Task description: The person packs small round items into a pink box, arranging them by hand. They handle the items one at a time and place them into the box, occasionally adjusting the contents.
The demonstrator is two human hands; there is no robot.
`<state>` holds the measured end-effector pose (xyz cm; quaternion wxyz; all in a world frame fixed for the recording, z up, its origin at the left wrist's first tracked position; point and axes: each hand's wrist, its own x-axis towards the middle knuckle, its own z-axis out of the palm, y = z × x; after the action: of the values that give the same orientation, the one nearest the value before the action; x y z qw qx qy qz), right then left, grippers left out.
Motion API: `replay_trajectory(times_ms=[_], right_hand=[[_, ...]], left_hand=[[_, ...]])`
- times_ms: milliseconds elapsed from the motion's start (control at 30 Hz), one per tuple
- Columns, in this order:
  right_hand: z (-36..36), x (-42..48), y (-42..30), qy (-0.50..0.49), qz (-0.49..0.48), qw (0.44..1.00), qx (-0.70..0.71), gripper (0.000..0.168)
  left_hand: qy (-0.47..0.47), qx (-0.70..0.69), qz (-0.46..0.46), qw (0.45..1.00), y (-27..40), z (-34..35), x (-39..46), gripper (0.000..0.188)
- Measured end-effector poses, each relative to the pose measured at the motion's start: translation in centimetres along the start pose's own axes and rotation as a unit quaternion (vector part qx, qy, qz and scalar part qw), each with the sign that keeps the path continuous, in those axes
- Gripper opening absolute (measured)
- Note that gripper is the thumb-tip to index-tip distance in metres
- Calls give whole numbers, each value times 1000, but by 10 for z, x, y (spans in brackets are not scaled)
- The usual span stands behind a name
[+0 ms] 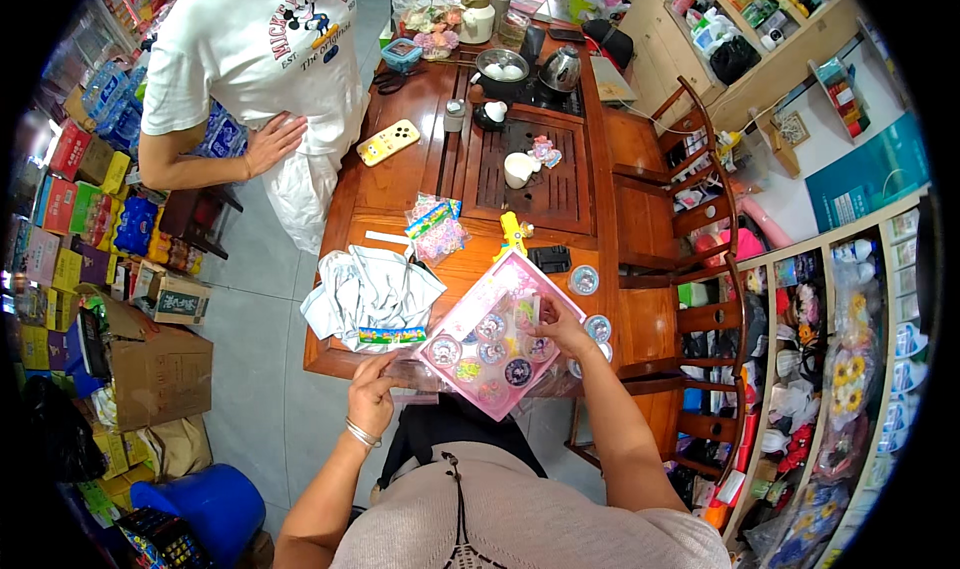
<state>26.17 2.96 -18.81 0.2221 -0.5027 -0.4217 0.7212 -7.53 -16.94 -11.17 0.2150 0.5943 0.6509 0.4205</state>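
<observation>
A pink box [444, 380] with a clear front lies tilted at the table's near edge, partly out over it. Several round clear cases [491, 351] with colourful contents are in it. My right hand [562, 330] reaches over the box's right side, thumb and fingers around a small clear case [527, 312]. To the left of the box, my left hand [371, 389] pinches a clear plastic bag [415, 374]. What its fingertips cover is hidden. More round clear cases [583, 279] stand right of the box, some partly behind my right wrist.
A crumpled pale cloth [375, 291], packets of small beads [439, 235], a yellow toy [513, 233] and a black holder [550, 258] lie on the wooden table [337, 231]. Farther back are a phone [388, 143], white cup [517, 170] and kettle [560, 70]. Another person [255, 66] stands at left; chairs [645, 329] line the right.
</observation>
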Motion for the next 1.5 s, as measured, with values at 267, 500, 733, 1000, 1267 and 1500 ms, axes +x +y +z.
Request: replay_trajectory(times_ms=[267, 500, 733, 1000, 1267, 1500], right_hand=[[-6, -1, -14, -61, 11, 995, 82, 79], [-15, 18, 11, 71, -66, 932, -349, 85], [27, 35, 13, 121, -160, 782, -590, 70], [37, 72, 19, 52, -278, 842, -459, 63], [32, 98, 25, -43, -214, 901, -375, 56], [30, 123, 48, 97, -130, 905, -394, 17]], left_hand=[[3, -16, -21, 1000, 6, 14, 17, 27], [8, 16, -44, 999, 12, 25, 27, 24], [4, 61, -17, 998, 19, 30, 30, 22], [0, 73, -56, 996, 27, 25, 20, 22], [9, 83, -70, 994, 28, 24, 12, 28], [15, 84, -78, 993, 31, 24, 14, 30]])
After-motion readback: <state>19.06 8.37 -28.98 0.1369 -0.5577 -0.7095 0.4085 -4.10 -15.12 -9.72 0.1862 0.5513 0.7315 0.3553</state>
